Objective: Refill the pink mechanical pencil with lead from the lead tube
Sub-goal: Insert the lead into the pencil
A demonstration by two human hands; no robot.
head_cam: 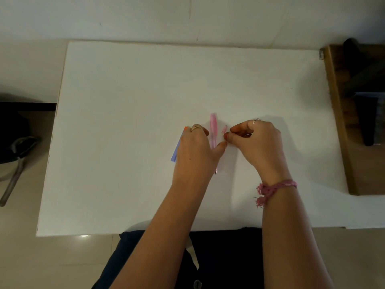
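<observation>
Your left hand (196,146) lies over the middle of the white board (129,122), fingers curled down onto the lead tube (175,152), a lilac case with an orange end that shows at the hand's 9 o'clock side; whether they truly grip it you cannot tell. The thumb reaches toward 3 o'clock and touches the pink mechanical pencil (213,130), which lies along the 12-to-6 line between your hands, its tip showing near your left wrist.

Your right hand (257,140) sits at the pencil's 3 o'clock, fingertips pinched together; a thin pale sliver shows in the curl, too small to name. Just off those fingertips, at their 11 o'clock, lies a small pink cap (225,129), apart from the pencil.

You have wide bare board toward 12, 9 and 3 o'clock. The near edge runs at 6 o'clock under your forearms. At 3 o'clock a wooden shelf (337,122) borders the board's edge; at 9 o'clock, off the board, a metal tool (14,176) lies on the floor.
</observation>
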